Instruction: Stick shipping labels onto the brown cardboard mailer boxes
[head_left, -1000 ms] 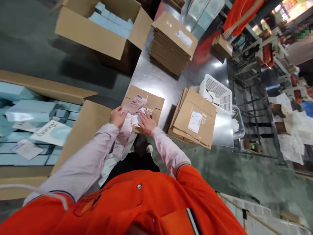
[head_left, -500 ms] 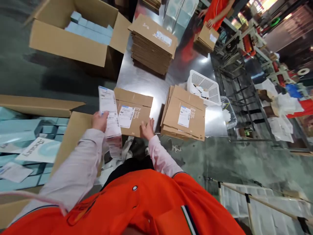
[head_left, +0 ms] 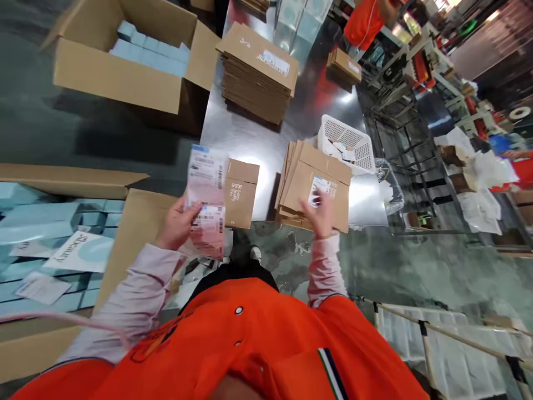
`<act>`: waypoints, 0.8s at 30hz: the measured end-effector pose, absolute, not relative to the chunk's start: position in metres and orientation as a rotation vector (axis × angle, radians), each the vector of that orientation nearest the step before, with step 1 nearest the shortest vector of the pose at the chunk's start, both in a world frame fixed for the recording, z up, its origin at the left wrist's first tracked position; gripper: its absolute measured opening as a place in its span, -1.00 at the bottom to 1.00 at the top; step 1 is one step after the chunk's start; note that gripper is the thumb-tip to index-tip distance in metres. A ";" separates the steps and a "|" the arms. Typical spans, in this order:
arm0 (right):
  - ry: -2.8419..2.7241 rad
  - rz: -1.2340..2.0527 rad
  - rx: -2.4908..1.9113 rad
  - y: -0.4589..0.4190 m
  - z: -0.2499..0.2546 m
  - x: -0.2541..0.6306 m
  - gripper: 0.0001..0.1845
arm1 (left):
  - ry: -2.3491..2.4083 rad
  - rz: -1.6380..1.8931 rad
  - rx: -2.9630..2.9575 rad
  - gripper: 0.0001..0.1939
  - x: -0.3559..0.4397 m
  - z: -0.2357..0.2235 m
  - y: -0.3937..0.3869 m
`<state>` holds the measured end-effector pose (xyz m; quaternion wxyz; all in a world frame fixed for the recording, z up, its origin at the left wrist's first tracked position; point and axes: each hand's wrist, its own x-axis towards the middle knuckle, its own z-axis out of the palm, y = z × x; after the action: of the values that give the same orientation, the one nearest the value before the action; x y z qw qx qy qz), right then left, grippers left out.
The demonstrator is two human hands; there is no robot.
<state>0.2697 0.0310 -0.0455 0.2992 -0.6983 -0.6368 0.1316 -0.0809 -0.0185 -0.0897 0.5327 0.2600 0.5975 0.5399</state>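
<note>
In the left hand point(head_left: 177, 222), a pinching grip held a glossy strip of shipping labels point(head_left: 206, 197) upright, just beside a flat cardboard mailer point(head_left: 241, 191). The right hand point(head_left: 320, 214), fingers spread and blurred, rested on the labelled stack of mailers point(head_left: 316, 186) at the shiny metal counter point(head_left: 245, 136) edge.

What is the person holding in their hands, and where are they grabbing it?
The left hand holds a strip of shipping labels, pinched at its lower left edge. The right hand holds nothing; it rests open on the stack of flat cardboard boxes.
</note>
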 end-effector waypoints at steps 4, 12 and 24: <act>-1.424 1.509 -1.311 -0.005 -0.108 0.127 -0.27 | 1.431 0.950 0.752 -0.32 -0.064 -0.105 -0.041; -1.432 1.556 -1.358 0.002 -0.135 0.082 -0.45 | 1.457 1.137 0.723 -0.46 -0.081 -0.129 -0.037; -1.891 0.933 -1.621 0.076 -0.191 0.054 -0.85 | 1.435 0.947 0.496 -0.32 -0.080 -0.205 -0.030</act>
<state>0.0544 0.0761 -0.1913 0.2385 -0.5919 -0.6905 0.3407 -0.0804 -0.0300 -0.2051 0.6258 0.2162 0.6255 0.4126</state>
